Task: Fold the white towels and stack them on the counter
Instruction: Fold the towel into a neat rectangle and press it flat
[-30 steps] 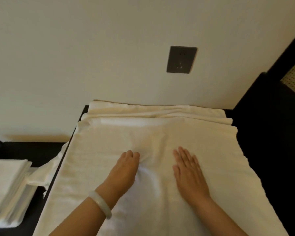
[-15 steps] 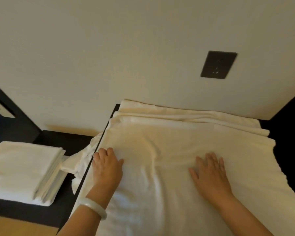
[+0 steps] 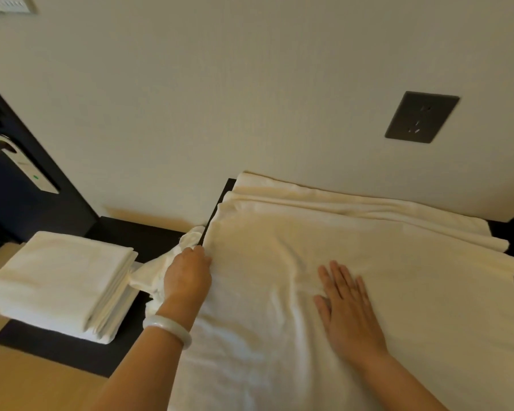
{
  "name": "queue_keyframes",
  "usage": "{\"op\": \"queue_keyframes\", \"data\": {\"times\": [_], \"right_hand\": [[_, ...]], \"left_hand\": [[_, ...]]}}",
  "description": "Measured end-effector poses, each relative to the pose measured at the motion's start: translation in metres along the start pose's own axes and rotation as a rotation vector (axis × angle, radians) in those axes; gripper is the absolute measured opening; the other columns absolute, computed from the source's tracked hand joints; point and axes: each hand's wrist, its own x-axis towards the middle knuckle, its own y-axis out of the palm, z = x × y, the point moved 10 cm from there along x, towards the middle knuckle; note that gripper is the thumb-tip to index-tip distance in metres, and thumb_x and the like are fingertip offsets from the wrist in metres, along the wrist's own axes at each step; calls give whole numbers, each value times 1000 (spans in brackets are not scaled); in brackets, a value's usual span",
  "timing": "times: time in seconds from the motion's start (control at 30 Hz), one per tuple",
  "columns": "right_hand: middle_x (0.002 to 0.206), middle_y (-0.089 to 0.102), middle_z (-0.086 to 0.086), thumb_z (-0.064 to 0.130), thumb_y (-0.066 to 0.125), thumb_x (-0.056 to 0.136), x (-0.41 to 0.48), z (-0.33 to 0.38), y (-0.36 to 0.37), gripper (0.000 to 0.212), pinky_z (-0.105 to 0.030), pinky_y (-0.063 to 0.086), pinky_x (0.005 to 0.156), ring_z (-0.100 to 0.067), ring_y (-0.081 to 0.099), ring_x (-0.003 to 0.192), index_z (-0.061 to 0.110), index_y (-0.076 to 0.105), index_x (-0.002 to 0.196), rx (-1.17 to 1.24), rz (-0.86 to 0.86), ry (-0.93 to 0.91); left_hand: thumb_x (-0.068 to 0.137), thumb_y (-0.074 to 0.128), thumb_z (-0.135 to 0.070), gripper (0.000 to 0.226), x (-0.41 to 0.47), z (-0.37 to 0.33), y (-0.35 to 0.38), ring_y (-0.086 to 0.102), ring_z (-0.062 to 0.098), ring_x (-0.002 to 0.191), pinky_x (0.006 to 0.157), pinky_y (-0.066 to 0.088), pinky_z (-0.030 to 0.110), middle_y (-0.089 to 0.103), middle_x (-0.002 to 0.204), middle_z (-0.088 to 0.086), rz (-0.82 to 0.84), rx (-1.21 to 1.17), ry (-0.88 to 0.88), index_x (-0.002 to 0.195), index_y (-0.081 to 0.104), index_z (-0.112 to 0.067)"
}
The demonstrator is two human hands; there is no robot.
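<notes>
now towel (image 3: 377,247) under r hand (image 3: 349,307), l hand (image 3: 186,277) grips edge

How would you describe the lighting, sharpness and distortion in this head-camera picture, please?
Head view: warm, dim light, no glare; the wall socket is smeared by motion blur, while the spread towel and folded stack look fairly sharp; wide-angle distortion slants the wall and door frame.

1. Wall panel (image 3: 9,3), top left corner: a row of small marks, too blurred to read.
2. White plate at the door handle (image 3: 34,172): one green dot, lettering illegible.
3. Legible text elsewhere: none.
</notes>
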Motion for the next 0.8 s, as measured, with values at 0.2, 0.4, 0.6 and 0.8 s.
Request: {"op": "queue_keyframes", "data": {"times": [0.2, 0.4, 0.6, 0.8], "right_hand": [[158, 33, -5, 50, 5, 102, 1, 2, 0, 68, -42, 15, 118, -18, 24, 147, 16, 39, 151, -1, 1, -28], [159, 31, -5, 55, 6, 101, 0, 1, 2, 71, -42, 13, 119, -18, 23, 148, 17, 36, 152, -16, 35, -21], [161, 26, -6, 64, 9, 98, -1, 0, 4, 76, -40, 10, 119, -20, 25, 148, 17, 26, 156, -54, 55, -24], [160, 29, -9, 64, 9, 99, 0, 0, 6, 76, -44, 13, 117, -21, 23, 148, 16, 31, 154, -67, 81, -20]], "left_hand": [[97, 58, -27, 31, 14, 49, -1, 49, 18, 63, 56, 38, 26, 59, 72, 13, 60, -356, -161, 85, 62, 1], [104, 37, -40, 37, 16, 19, 7, 57, 25, 84, 72, 41, 32, 58, 88, 8, 121, -160, -118, 99, 55, -8], [106, 34, -31, 23, 11, 20, 8, 48, 18, 69, 63, 41, 31, 40, 69, -6, 64, 86, 40, 116, 44, -12], [97, 37, -40, 46, -32, -41, -3, 60, 30, 99, 86, 49, 42, 62, 115, 13, -244, 155, 281, 120, 59, -7]]}}
